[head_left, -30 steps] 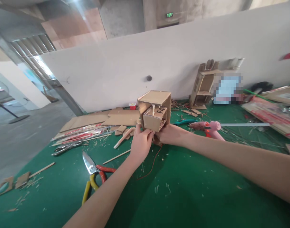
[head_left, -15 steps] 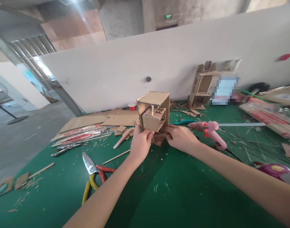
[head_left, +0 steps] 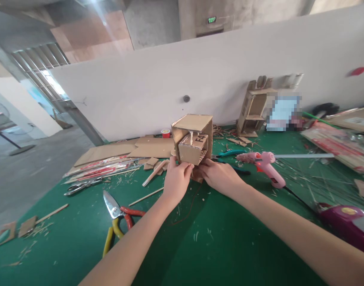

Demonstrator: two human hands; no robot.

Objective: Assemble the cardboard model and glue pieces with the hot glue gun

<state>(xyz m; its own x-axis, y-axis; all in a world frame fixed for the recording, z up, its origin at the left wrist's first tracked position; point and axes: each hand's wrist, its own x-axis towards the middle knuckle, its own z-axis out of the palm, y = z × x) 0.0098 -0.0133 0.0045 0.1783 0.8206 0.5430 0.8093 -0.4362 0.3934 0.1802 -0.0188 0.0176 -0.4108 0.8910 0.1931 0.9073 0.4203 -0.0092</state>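
A small open-fronted cardboard box model [head_left: 194, 137] stands on the green table [head_left: 217, 246], with a smaller cardboard box set inside it. My left hand [head_left: 176, 180] grips the model's lower left front corner. My right hand [head_left: 222, 176] holds its lower right edge, fingers at a loose cardboard flap under the model. A thin reddish wire trails from the model's base toward me between my forearms.
Left of my arms lie pliers with red and yellow handles [head_left: 118, 216], scissors [head_left: 82, 186], wooden sticks and flat cardboard sheets [head_left: 125, 151]. A pink glue gun [head_left: 264, 163] lies to the right, a purple object [head_left: 349, 222] nearer. A second cardboard model [head_left: 253, 107] leans at the white wall.
My right hand drew back from the model's right side, then shifted left to its lower front edge. The view moved slightly, bringing the purple object in. My left hand stayed put.
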